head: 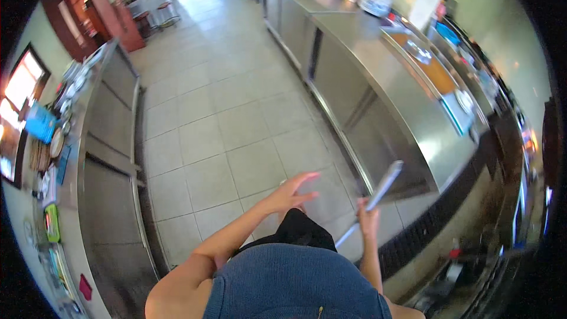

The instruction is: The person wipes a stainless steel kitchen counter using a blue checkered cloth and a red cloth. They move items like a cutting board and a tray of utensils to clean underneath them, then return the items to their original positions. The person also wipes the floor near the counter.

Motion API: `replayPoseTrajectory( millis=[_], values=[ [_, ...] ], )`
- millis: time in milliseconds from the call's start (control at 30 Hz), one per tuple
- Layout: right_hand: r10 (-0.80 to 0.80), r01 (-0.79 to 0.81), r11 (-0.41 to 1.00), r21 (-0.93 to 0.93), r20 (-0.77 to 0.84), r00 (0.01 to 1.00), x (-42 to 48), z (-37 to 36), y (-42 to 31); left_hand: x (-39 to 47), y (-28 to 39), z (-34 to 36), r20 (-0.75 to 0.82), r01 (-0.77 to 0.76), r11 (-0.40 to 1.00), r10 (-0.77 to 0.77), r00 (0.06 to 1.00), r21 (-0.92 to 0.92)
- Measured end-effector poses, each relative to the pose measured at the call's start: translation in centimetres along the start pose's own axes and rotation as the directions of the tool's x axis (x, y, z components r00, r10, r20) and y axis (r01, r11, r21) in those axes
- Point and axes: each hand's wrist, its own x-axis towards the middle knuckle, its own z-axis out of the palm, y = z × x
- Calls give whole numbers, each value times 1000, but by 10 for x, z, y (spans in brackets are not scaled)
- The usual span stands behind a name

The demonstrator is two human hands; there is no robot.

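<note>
My right hand (pixel 368 215) is closed around a light metallic pole (pixel 384 186), which slants from beside my body up to the right, in front of the steel cabinet. The pole's lower end passes behind my torso, so what it ends in is hidden. My left hand (pixel 299 190) is raised over the tiled floor (pixel 248 155) with its fingers apart and holds nothing. It is to the left of the pole and does not touch it.
A long steel counter (pixel 394 84) with trays and containers runs along the right. Another cabinet row (pixel 108 141) with dishes and a blue container (pixel 40 122) stands on the left. A dark grate (pixel 412 239) lies at the lower right. Stools (pixel 166 11) stand far off.
</note>
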Motion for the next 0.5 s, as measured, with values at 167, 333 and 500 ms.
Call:
replayPoseTrajectory(
  millis=[167,333,500],
  values=[
    [-219,341,925,-167,501,837,114,167,-30,121,60,-85,-131,-299,953,290,948,-58],
    [-585,410,802,434,436,684,241,237,-79,185,50,-154,38,38,998,-36,999,-55],
    [-736,843,502,191,606,301,370,316,-147,212,16,-229,-262,-145,983,113,958,-109]
  ],
)
